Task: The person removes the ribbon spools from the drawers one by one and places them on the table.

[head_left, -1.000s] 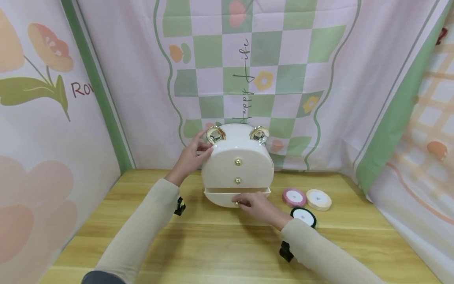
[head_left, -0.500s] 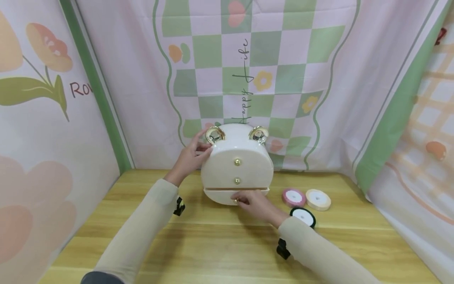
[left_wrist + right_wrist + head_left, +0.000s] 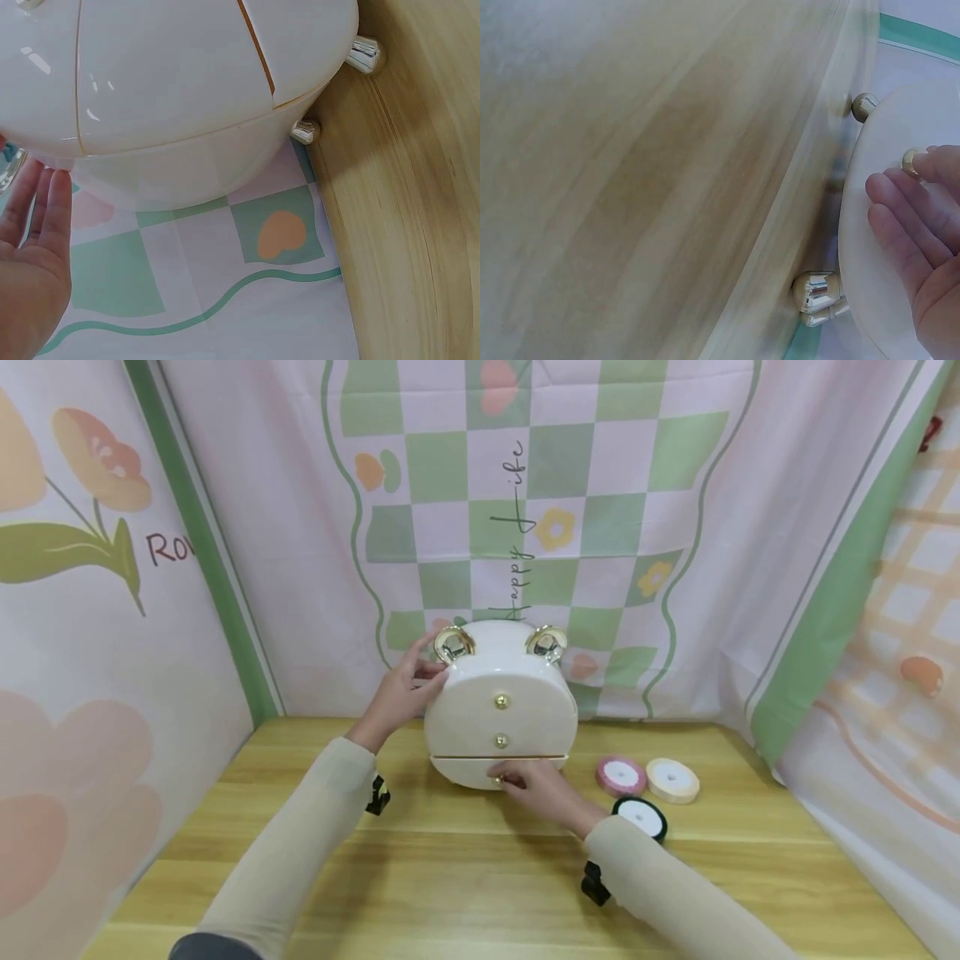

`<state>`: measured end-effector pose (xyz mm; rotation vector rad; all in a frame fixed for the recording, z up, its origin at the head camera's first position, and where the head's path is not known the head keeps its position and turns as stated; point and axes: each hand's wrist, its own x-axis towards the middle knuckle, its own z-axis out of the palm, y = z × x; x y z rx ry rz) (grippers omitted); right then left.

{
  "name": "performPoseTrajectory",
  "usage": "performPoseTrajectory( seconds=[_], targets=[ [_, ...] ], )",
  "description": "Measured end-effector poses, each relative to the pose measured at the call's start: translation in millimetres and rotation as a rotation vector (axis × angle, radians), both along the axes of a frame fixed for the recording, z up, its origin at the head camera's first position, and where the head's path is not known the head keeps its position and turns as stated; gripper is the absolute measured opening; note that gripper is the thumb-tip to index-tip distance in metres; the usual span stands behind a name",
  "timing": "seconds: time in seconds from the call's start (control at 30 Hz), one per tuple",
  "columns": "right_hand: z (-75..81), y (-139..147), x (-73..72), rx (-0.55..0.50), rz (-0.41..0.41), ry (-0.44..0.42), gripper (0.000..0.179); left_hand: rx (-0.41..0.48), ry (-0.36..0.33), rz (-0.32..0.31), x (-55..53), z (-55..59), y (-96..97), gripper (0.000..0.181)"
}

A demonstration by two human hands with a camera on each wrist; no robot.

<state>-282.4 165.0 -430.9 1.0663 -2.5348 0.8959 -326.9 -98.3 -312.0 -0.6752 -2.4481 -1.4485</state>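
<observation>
A white rounded drawer box (image 3: 465, 718) with gold ears and gold knobs stands on the table in the head view. My left hand (image 3: 405, 689) rests against its upper left side, just below the ear (image 3: 454, 646). In the left wrist view, the fingers (image 3: 55, 214) look nearly straight along the box's edge. My right hand (image 3: 543, 793) pinches the gold knob (image 3: 911, 161) of the bottom drawer (image 3: 457, 770) between thumb and finger. That drawer sits almost flush, with a thin gap along its top edge. Short gold feet (image 3: 305, 132) hold the box up.
Three ribbon spools lie to the right of the box: pink (image 3: 621, 775), cream (image 3: 672, 780) and dark green (image 3: 640, 817). Behind the wooden table (image 3: 450, 893) hangs a patterned cloth (image 3: 435, 468), close to the back of the box.
The bottom drawer has slid inward, its gap narrowing to a thin line. My right hand has moved with the knob toward the box. The left hand has stayed in place.
</observation>
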Motion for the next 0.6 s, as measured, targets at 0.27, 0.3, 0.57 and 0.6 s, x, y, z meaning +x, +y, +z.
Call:
performPoseTrajectory(
  seconds=[0.27,0.3,0.57,0.6],
  targets=[
    [-2.0,-0.7,-2.5,-0.029,0.002,0.031,0.018,-0.006,0.001,-0.004,0.1,0.2,-0.8,0.069],
    [-2.2,-0.7,-2.9,-0.032,0.004,0.033,0.018,-0.007,0.001,-0.005,0.1,0.3,-0.8,0.069],
    [-3.3,-1.0,-5.7,-0.036,0.001,0.031,0.019,-0.007,0.01,-0.012,-0.2,0.4,-1.2,0.069],
    [-3.3,-1.1,-5.9,-0.037,0.001,0.031,0.019,-0.007,0.01,-0.013,-0.3,0.4,-1.3,0.069]
  ],
)
